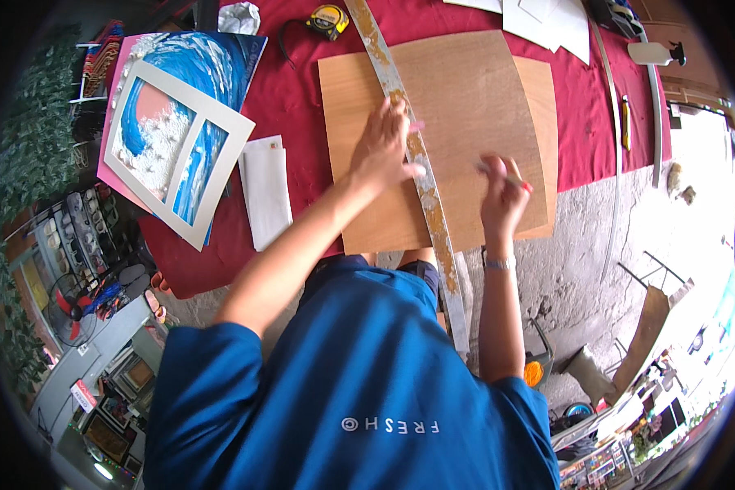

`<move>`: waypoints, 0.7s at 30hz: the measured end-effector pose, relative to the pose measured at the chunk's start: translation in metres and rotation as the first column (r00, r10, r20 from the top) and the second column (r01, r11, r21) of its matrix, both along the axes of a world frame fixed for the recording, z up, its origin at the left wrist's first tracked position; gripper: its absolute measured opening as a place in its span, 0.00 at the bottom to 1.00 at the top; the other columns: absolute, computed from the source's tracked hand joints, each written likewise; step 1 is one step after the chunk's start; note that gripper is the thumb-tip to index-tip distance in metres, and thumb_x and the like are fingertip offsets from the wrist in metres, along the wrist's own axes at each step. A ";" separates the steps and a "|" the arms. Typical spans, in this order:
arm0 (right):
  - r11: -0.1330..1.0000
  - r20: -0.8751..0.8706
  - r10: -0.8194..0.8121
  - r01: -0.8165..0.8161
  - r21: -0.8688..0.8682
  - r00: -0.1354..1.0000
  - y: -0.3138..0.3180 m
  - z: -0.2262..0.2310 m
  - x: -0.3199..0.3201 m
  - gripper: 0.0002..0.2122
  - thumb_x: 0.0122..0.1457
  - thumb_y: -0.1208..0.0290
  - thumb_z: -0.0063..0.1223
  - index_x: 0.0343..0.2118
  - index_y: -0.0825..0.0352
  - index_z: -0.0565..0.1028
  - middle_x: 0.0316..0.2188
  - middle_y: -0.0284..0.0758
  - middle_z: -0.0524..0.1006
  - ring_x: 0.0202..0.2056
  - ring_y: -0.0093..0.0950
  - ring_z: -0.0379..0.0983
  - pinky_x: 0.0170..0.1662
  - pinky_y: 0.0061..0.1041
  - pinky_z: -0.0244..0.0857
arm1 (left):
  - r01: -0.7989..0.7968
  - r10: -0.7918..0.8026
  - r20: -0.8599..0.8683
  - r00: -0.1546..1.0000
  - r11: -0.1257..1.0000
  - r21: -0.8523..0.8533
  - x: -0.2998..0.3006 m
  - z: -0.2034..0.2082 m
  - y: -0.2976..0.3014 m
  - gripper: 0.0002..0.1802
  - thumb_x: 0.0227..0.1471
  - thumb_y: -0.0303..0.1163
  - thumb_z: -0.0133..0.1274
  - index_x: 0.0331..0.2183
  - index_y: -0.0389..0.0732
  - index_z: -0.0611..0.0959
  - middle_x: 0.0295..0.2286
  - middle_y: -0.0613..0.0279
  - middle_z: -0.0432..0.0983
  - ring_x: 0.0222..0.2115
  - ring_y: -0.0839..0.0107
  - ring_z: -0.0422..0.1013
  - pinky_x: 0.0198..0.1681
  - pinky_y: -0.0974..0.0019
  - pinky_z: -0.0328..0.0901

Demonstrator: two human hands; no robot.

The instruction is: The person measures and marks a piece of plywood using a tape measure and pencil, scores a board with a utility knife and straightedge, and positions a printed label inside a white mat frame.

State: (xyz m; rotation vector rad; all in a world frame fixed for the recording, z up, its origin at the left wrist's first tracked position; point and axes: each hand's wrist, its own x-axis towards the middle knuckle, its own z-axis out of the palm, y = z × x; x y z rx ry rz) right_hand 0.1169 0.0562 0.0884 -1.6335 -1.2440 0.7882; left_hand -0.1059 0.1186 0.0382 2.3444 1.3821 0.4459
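My left hand rests on a long, worn metal straightedge, fingers spread over it. The straightedge crosses a brown wooden sheet at a slant and overhangs the near edge of the table. Beneath that sheet, a second, lighter wooden sheet shows at the right side. Above the brown sheet, right of the straightedge, my right hand is closed round a slim pen-like tool with a red end. Its dark tip is blurred, so the exact kind cannot be made out.
On the red-clothed table lie a blue-and-white wave painting, a cream mat frame, folded white paper and a yellow tape measure. A yellow cutter, long strips and a spray bottle are at right.
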 end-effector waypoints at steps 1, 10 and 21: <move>0.998 -0.137 0.010 -0.003 0.057 0.990 0.030 -0.012 -0.015 0.08 0.65 0.72 0.54 0.39 0.72 0.79 0.31 0.38 0.81 0.32 0.26 0.78 0.37 0.22 0.70 | -0.022 0.014 -0.101 0.995 0.997 -0.076 0.007 0.005 -0.009 0.56 0.29 0.53 0.74 0.55 0.32 0.71 0.61 0.38 0.56 0.65 0.43 0.51 0.68 0.46 0.49; 0.959 0.158 0.170 -0.201 0.202 0.973 0.166 -0.074 -0.093 0.10 0.64 0.65 0.56 0.44 0.62 0.81 0.37 0.35 0.84 0.42 0.31 0.80 0.50 0.30 0.66 | -0.184 0.177 -0.077 0.981 0.979 -0.094 0.018 0.009 -0.018 0.57 0.21 0.40 0.78 0.54 0.35 0.67 0.63 0.45 0.56 0.65 0.45 0.52 0.65 0.36 0.51; 0.893 0.453 0.299 -0.414 0.177 0.840 0.090 -0.063 -0.034 0.08 0.59 0.70 0.59 0.41 0.59 0.82 0.41 0.29 0.82 0.49 0.31 0.75 0.53 0.34 0.62 | -0.144 0.137 -0.123 0.983 0.988 -0.053 0.017 0.011 -0.017 0.56 0.20 0.46 0.78 0.53 0.35 0.71 0.64 0.45 0.55 0.66 0.46 0.51 0.66 0.38 0.50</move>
